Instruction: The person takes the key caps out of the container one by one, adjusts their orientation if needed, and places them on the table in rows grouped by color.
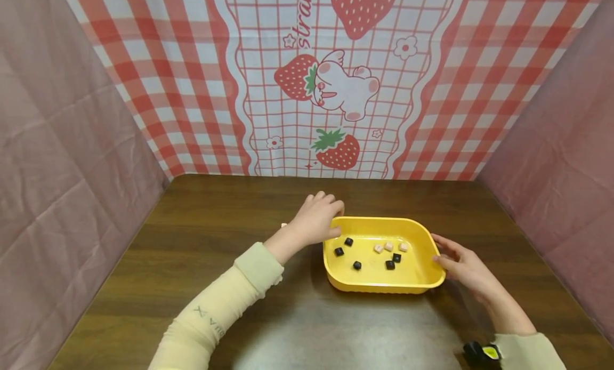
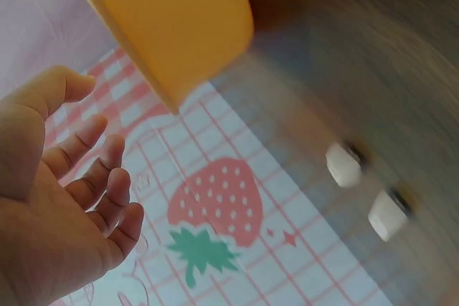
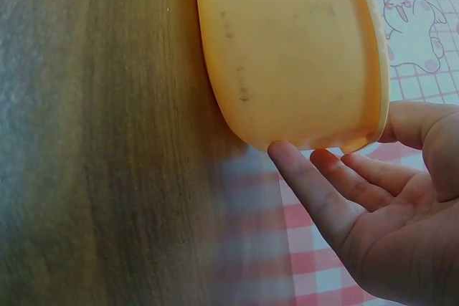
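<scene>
A yellow plastic basin stands on the wooden table, holding several small black cubes and three pale cubes. At the basin's right end my right hand grips the wall, thumb at the rim and fingertips against the outside, as the right wrist view also shows. My left hand hovers by the left rim. In the left wrist view its fingers are loosely bent, with nothing between them and a gap to the basin. Two pale cubes lie on the table outside the basin.
The brown wooden table meets a red-and-white checked cloth with strawberry prints at the back. Pink cloth hangs on both sides. A pale cube peeks out behind my left wrist. A black band with a yellow-green face sits by my right sleeve.
</scene>
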A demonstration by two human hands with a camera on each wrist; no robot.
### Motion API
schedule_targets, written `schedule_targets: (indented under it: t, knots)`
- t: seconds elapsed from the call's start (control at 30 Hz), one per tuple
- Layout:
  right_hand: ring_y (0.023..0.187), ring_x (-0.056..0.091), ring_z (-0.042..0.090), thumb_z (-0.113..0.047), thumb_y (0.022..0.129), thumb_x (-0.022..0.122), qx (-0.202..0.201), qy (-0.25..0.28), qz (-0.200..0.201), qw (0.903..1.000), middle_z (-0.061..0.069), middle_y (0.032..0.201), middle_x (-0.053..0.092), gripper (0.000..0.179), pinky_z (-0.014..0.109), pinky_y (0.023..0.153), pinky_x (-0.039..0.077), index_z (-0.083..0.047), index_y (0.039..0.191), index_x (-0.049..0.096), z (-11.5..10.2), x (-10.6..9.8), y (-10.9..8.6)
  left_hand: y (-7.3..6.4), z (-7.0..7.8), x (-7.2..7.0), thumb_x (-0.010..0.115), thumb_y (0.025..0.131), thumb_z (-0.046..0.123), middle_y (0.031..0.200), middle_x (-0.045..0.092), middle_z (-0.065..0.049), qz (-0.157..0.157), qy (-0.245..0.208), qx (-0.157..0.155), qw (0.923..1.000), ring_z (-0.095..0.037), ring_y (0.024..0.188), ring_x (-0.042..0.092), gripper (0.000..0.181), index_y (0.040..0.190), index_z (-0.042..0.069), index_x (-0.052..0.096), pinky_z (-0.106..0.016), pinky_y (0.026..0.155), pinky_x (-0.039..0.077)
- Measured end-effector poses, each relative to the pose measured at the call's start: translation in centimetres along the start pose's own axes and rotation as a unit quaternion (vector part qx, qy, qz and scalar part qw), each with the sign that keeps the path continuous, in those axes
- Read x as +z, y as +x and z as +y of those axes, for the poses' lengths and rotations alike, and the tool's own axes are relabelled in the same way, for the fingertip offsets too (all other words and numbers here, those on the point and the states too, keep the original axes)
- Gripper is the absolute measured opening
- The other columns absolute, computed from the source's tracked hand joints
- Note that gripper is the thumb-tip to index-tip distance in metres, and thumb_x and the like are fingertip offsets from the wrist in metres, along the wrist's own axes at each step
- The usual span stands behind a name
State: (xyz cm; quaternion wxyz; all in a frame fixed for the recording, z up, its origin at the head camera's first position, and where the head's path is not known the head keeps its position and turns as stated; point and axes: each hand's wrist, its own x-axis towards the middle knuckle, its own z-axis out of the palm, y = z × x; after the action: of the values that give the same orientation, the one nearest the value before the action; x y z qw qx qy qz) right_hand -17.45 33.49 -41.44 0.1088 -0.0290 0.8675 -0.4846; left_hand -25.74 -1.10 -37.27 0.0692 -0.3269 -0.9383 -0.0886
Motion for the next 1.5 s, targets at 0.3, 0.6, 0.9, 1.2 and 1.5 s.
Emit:
schedule_targets:
  t: [0.3,0.6,0.9,1.2,1.5]
  knots:
    - [0.093,0.06,0.013,-0.02,0.095,0.055,-0.003,0.009,0.0,1.0,0.033,0.14,0.035,0.065,0.031,0.074,0.054,0.0,0.147,0.024,0.0,0.3,0.0,1.4,2.6,1.6,0.066,0.082,0.037,0.104,0.055,0.005,-0.018,-0.013,0.028,0.9994,-0.015,0.091,0.042,0.031,0.109,0.022,0.06,-0.032,0.08,0.035]
    - [0.094,0.062,0.014,-0.019,0.094,0.055,-0.005,0.014,0.003,0.9999,0.033,0.141,0.034,0.064,0.032,0.074,0.055,0.0,0.147,0.024,0.0,0.2,0.0,2.9,4.7,3.0,0.066,0.083,0.04,0.104,0.055,0.007,-0.032,-0.005,0.045,0.9985,-0.014,0.092,0.042,0.034,0.112,0.023,0.06,-0.031,0.082,0.036]
    - [0.093,0.061,0.012,-0.018,0.094,0.055,-0.008,0.017,0.001,0.9998,0.033,0.142,0.033,0.065,0.033,0.074,0.055,0.0,0.147,0.023,-0.1,0.1,0.1,4.3,5.9,4.1,0.064,0.084,0.048,0.107,0.052,0.008,-0.072,0.001,0.049,0.9962,-0.012,0.095,0.04,0.039,0.115,0.025,0.057,-0.03,0.085,0.034]
    - [0.093,0.061,0.01,-0.015,0.094,0.055,-0.009,0.027,-0.004,0.9996,0.034,0.142,0.032,0.064,0.033,0.075,0.055,0.001,0.147,0.022,0.0,0.1,0.2,4.7,6.4,5.6,0.061,0.088,0.042,0.103,0.052,0.008,-0.1,0.018,0.068,0.9925,-0.011,0.091,0.042,0.029,0.111,0.025,0.057,-0.027,0.083,0.036]
    - [0.094,0.062,0.013,-0.018,0.094,0.055,-0.002,0.02,0.002,0.9998,0.033,0.14,0.035,0.064,0.033,0.075,0.055,0.0,0.147,0.024,0.1,0.0,0.0,5.1,6.7,6.9,0.064,0.086,0.036,0.102,0.052,0.007,-0.109,0.054,0.093,0.9882,-0.011,0.091,0.045,0.027,0.109,0.026,0.056,-0.027,0.079,0.038]
